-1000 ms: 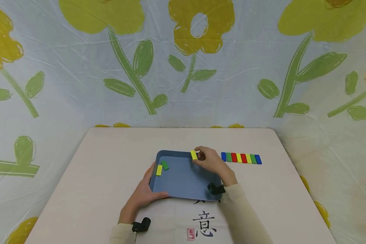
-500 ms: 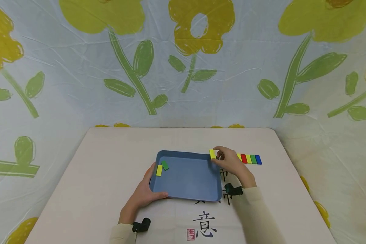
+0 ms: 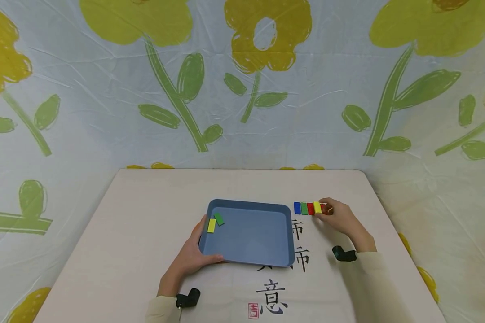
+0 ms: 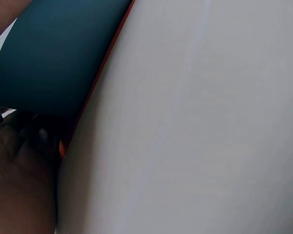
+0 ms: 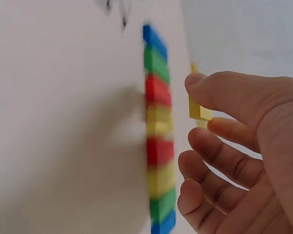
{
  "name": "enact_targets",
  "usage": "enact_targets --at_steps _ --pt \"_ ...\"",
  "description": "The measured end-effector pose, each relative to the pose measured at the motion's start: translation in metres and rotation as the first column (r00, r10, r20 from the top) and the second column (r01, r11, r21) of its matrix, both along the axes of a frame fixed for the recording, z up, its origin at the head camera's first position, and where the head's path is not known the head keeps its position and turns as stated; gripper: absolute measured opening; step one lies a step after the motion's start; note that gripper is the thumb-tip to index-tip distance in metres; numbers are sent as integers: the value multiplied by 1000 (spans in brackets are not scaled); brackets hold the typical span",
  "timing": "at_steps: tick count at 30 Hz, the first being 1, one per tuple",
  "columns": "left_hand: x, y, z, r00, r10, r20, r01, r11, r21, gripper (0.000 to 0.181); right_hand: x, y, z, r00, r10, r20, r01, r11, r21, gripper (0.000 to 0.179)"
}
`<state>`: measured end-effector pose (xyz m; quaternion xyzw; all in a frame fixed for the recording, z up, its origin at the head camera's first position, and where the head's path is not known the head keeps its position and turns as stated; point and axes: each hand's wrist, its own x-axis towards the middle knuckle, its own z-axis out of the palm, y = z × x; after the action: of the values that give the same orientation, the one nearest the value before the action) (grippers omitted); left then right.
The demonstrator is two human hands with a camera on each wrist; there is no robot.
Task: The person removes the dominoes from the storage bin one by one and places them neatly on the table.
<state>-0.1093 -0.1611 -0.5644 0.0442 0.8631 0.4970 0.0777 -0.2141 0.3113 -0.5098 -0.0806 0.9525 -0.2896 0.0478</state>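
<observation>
A yellow block (image 3: pixel 317 207) is pinched between the thumb and fingers of my right hand (image 3: pixel 343 222), held over the row of coloured blocks (image 5: pixel 159 150). That row runs blue, green, red, yellow, red, yellow, green, blue in the right wrist view; in the head view the hand covers its right end. My left hand (image 3: pixel 191 258) grips the left side of the blue-grey tray (image 3: pixel 250 240), its thumb along the near edge. Inside the tray, at the left, lie a green block (image 3: pixel 219 219) and another yellow block (image 3: pixel 212 225). The left wrist view shows the tray's dark outer wall (image 4: pixel 58 58) beside my fingers.
The pale table (image 3: pixel 165 193) carries a printed column of black characters (image 3: pixel 271 296) and a red seal (image 3: pixel 253 310), partly covered by the tray. Cloth with yellow flowers (image 3: pixel 266 36) hangs behind and on both sides.
My right hand has moved right with the yellow block, from over the tray's far edge to over the row of blocks. My left hand and the tray have stayed in place.
</observation>
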Motion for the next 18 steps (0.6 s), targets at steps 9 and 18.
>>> enact_targets --at_steps 9,18 --pt "-1 1 2 999 -4 32 4 1000 -20 131 -2 57 -1 1000 -1 15 0 998 68 51" --pt "0 0 3 999 -8 32 8 1000 -3 131 -4 90 -3 997 -28 68 21 995 96 52"
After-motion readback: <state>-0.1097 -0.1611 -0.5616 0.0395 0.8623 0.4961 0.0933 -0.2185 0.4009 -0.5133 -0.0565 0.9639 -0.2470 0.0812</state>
